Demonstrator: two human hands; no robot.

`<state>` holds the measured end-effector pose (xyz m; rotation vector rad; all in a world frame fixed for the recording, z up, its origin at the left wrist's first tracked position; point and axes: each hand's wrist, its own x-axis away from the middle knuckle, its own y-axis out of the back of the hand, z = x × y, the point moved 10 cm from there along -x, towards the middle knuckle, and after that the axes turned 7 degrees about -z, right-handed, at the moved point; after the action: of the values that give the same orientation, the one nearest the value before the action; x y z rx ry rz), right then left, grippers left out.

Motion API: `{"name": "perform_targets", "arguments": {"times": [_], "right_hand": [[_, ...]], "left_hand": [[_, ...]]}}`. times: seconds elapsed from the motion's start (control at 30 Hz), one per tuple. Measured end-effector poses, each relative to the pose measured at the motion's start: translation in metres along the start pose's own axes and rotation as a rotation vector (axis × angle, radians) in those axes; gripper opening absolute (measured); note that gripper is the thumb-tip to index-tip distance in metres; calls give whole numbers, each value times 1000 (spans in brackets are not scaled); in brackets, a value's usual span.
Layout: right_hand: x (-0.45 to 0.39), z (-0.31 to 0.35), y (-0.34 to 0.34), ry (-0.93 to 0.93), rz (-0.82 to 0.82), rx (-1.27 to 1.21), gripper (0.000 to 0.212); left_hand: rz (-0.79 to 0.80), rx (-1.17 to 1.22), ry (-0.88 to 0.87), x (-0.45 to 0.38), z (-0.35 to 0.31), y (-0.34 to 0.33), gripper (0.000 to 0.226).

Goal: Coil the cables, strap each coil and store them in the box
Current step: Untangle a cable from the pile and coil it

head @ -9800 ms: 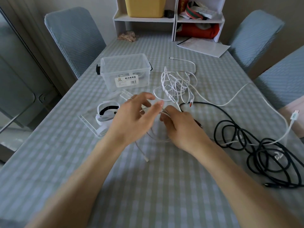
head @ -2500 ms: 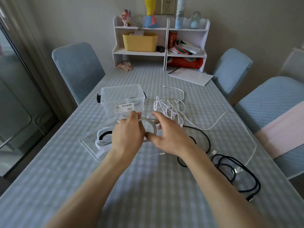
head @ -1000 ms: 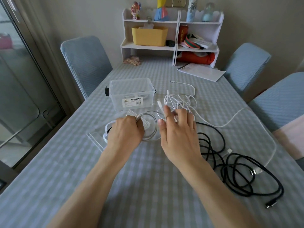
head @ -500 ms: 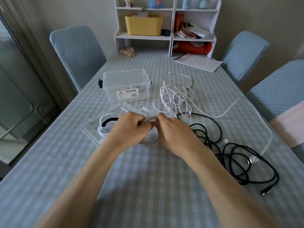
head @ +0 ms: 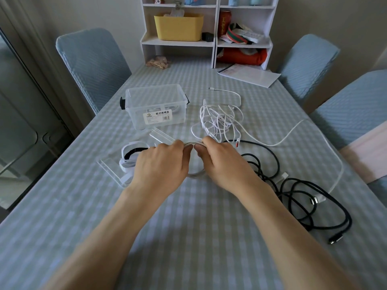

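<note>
Cable coil (head: 195,173): thin, pale grey, small round loops, unstrapped.

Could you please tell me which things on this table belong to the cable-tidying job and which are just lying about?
Job:
- small white coiled cable, held by left hand and right hand
- tangled white cable
- loose black cable
- clear plastic box
- white strap

Lying about:
- white papers
- yellow bin

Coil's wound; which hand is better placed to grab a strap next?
Probably the left hand: the straps lie just beside it, on its outer side. The right hand could go on holding the coil; reaching across would be awkward.
</note>
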<state>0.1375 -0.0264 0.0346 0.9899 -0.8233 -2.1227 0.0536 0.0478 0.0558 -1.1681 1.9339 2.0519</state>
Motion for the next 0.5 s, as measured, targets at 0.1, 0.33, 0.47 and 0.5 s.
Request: {"name": "perform_targets", "arguments": {"times": [0.1, 0.33, 0.47, 0.5], "right_hand": [[-1, -3, -1, -51, 23, -93, 45], [1, -10, 1, -229, -94, -402, 31], [8, -13, -7, -455, -169, -768, 38], [10, -13, -10, -500, -180, -858, 38]], "left_hand": [[40, 56, 56, 1, 4, -4, 38], [69, 483, 246, -2, 13, -13, 42], [49, 513, 314, 2, 11, -13, 42], [41, 514, 322, 3, 11, -12, 42]]}}
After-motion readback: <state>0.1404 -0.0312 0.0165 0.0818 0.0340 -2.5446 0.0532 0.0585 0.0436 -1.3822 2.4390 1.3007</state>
